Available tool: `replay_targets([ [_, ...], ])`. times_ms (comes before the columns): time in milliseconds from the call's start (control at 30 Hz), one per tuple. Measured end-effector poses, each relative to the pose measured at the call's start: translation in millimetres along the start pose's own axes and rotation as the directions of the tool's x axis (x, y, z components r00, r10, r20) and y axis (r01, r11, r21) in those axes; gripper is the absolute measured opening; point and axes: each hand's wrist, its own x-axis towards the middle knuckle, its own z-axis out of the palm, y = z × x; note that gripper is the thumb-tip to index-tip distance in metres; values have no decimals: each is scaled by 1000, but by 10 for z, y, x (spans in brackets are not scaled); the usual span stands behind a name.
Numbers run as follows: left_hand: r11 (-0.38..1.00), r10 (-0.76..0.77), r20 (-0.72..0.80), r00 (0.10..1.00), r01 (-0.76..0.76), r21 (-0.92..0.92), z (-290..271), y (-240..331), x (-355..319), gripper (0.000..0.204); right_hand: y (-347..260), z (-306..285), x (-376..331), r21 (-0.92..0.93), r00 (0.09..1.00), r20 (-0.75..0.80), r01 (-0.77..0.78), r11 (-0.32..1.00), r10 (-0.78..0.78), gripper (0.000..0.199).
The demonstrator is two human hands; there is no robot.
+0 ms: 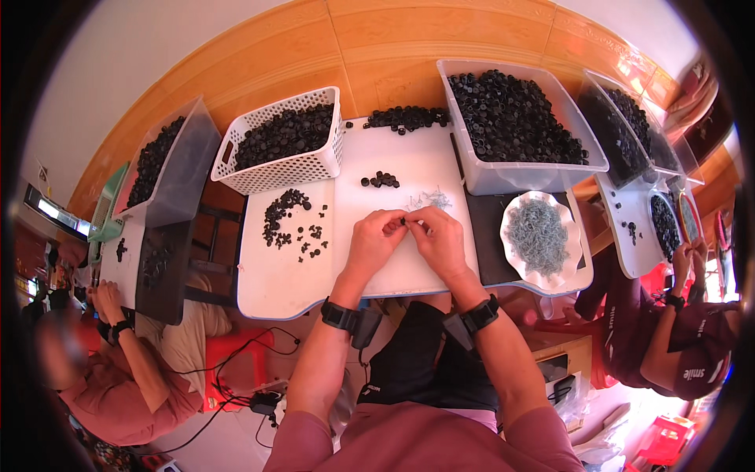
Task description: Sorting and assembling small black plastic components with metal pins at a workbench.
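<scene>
— On the white board, where are your hands?
— Together at its middle. My left hand and right hand meet fingertip to fingertip, both pinched narrow around one small black part.
— What lies nearby?
— Just beyond my fingers, a thin heap of metal pins. To the left, loose black parts. Further up, a small cluster.
— And the containers?
— A white basket and a clear bin, both holding black parts; a white dish of pins at my right.
</scene>
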Motion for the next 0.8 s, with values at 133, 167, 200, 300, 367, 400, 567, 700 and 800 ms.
replay_targets([
  [133,990,-125,7,992,125,-66,2,21,9,21,-33,-54,28,121,985,11,-173,978,173,11],
  [167,988,-135,8,991,135,-72,4,21,8,21,-47,-61,35,122,985,16,-174,977,173,11],
  [200,986,-145,9,989,145,-78,3,21,2,20,-59,-67,38,141,981,32,-192,971,190,11],
  [300,988,-135,-5,991,135,-74,13,19,1,20,-41,-55,42,153,979,47,-202,967,197,12],
  [367,989,-132,-4,991,132,-65,10,12,3,20,-16,-39,40,148,982,46,-188,971,184,12],
  [400,990,-129,-4,992,129,-55,8,11,5,19,6,-22,33,147,981,46,-196,970,191,12],
  [567,990,-134,3,991,134,-30,3,38,1,19,16,9,39,106,985,46,-167,980,163,13],
  [700,972,-219,8,976,219,-82,-9,118,13,21,14,-14,36,146,985,24,-171,974,170,12],
  [800,949,-226,-1,974,220,-225,-1,66,-2,21,3,-17,36,230,978,38,-209,951,205,13],
])
